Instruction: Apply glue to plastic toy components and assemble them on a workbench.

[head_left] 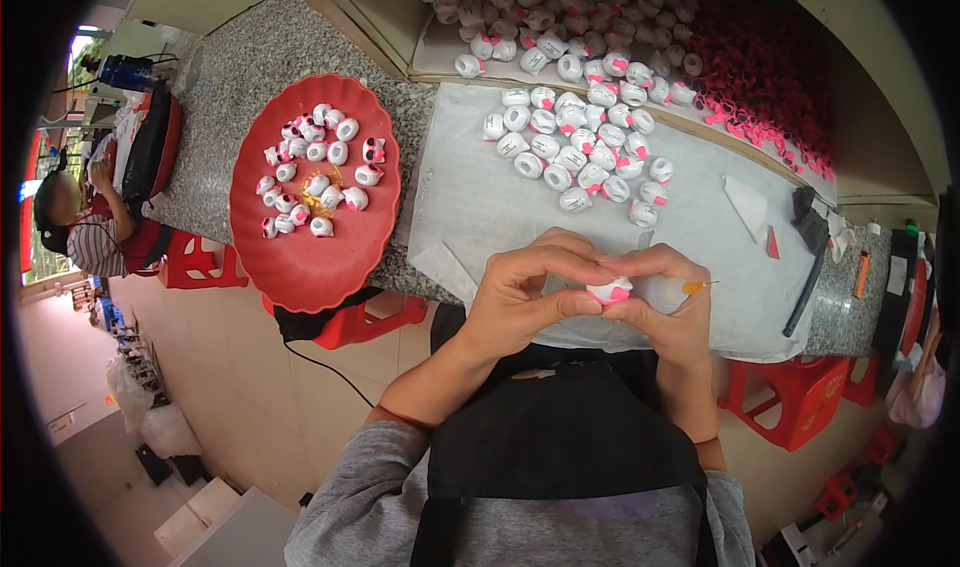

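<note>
Both of my hands meet over the front part of the paper-covered worktop. Between the fingertips and thumb of my left hand (pixel 517 295) sits a small white toy head (pixel 604 294) with a pink part. The fingers of my right hand (pixel 682 329) touch the same toy head from the other side. My right hand also grips a translucent squeeze bottle (pixel 660 293) with an orange needle tip (pixel 694 287), which points right. Beyond my hands, many similar white toy heads (pixel 575 157) with pink parts lie grouped on white paper (pixel 455 187).
Left of the paper stands a red scalloped tray (pixel 300 287) holding several finished-looking heads with dark glasses. At the back, a shelf holds more heads and a heap of small pink pieces (pixel 765 77). A black tool (pixel 808 267) lies right. Another person (pixel 95 227) sits far left.
</note>
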A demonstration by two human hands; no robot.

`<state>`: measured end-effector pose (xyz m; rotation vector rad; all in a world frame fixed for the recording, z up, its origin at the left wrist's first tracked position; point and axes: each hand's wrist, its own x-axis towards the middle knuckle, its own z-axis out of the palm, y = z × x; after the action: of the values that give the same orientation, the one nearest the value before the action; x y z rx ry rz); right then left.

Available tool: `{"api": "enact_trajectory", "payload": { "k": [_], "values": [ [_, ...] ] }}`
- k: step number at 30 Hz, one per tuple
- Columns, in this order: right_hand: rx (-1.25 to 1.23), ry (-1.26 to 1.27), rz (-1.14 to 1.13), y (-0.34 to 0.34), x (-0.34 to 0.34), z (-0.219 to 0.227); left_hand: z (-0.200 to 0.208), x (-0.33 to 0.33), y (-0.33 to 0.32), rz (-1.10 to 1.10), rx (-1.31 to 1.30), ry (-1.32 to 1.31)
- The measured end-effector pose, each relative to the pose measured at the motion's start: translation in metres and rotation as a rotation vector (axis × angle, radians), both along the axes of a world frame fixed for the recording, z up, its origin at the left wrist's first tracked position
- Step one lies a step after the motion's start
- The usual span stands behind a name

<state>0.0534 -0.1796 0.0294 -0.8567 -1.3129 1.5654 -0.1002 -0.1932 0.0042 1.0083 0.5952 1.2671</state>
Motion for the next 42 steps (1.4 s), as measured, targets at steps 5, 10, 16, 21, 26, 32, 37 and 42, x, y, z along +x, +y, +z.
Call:
{"api": "enact_trajectory", "payload": {
  "k": [5, 10, 16, 21, 26, 32, 37, 42],
  "values": [
    [-0.009, 0.022, 0.018, 0.0, 0.0, -0.001, 0.002, 0.0, -0.002, 0.035, 0.014, 0.036],
    [-0.132, 0.094, 0.013, -0.002, 0.0, -0.006, 0.005, -0.005, 0.002, -0.055, -0.016, 0.092],
    [-0.181, 0.059, 0.018, 0.001, -0.002, -0.005, 0.005, -0.003, -0.002, 0.037, 0.001, 0.107],
    [-0.196, 0.061, 0.011, 0.0, -0.003, -0.007, 0.006, 0.001, -0.003, 0.093, 0.021, 0.109],
    [-0.2, 0.09, -0.02, -0.001, -0.008, -0.009, 0.005, 0.004, -0.004, 0.141, 0.055, 0.112],
    [-0.225, 0.124, -0.054, 0.0, -0.012, -0.007, 0.003, 0.003, -0.002, 0.14, 0.03, 0.084],
    [-0.191, 0.215, -0.01, 0.0, -0.017, -0.012, 0.001, 0.0, -0.007, 0.173, 0.031, 0.089],
    [-0.278, 0.217, -0.061, -0.003, -0.009, -0.01, 0.003, 0.002, -0.001, 0.024, 0.005, -0.026]
  ]
}}
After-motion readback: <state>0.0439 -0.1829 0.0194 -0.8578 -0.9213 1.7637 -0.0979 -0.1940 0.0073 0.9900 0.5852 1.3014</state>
